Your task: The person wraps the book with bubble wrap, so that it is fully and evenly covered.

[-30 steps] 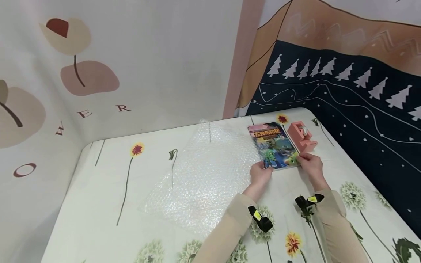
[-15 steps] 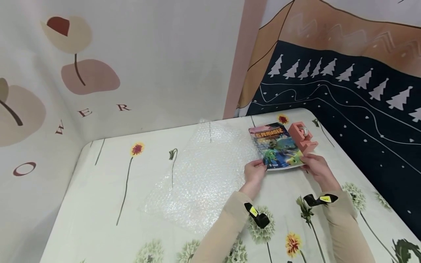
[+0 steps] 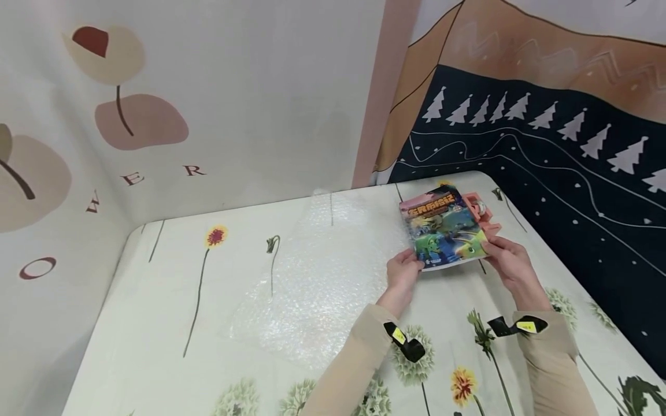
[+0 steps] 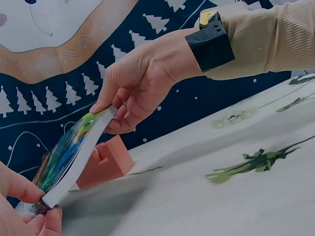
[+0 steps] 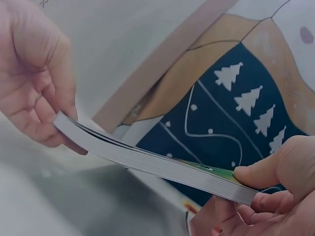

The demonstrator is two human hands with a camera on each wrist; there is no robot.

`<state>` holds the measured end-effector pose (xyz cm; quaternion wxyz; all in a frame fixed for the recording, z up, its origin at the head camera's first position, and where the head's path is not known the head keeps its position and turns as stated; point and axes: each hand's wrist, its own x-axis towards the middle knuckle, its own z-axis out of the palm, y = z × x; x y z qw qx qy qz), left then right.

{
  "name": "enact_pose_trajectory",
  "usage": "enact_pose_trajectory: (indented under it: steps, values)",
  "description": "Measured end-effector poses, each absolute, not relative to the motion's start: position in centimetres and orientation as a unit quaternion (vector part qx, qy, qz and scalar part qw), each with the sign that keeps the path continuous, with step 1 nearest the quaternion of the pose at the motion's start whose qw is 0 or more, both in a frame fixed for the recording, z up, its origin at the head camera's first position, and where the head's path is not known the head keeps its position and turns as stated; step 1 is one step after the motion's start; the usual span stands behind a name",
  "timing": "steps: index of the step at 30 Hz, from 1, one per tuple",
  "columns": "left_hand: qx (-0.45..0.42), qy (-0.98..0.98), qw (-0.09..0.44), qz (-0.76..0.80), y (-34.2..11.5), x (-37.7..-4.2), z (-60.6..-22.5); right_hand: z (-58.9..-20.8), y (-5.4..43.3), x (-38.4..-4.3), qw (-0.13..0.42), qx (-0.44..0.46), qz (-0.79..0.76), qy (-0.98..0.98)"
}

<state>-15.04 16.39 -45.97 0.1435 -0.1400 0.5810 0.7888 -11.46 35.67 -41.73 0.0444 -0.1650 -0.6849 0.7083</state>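
A paperback book [image 3: 442, 228] with a colourful cartoon cover is held up between both hands, its near edge lifted off the table. My left hand [image 3: 403, 276] pinches the near left corner, thumb on the cover and fingers beneath. The near right corner is pinched the same way by my right hand [image 3: 512, 266]. Both wrist views show the white page edge [image 5: 157, 169] bending slightly between the hands. Just behind the book's right side stands a pink tape dispenser [image 3: 481, 212], partly covered by it in the head view.
A sheet of clear bubble wrap [image 3: 322, 283] lies flat on the flower-print tablecloth [image 3: 156, 312], left of the book. Walls with printed hangings [image 3: 546, 156] border the table at the back and right.
The book has risen from the table and shifted slightly right, now overlapping the tape dispenser. My right hand has moved a little right with it; the left hand has moved slightly left.
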Motion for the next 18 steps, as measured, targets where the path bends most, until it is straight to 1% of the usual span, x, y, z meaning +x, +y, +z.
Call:
enact_pose_trajectory:
  steps: [3, 7, 18]
  values:
    - [-0.154, 0.579, 0.145, 0.788, 16.5, -14.7, -45.2, -41.2, 35.7, -10.9, 0.052, -0.156, 0.717, -0.678]
    - [-0.145, 0.578, 0.139, 0.791, 16.6, -14.7, -45.0, -40.5, 35.7, -10.4, 0.061, -0.149, 0.731, -0.663]
    - [-0.102, 0.585, 0.181, 0.784, 16.9, -14.4, -44.5, -39.1, 36.0, -8.7, 0.097, -0.135, 0.741, -0.65]
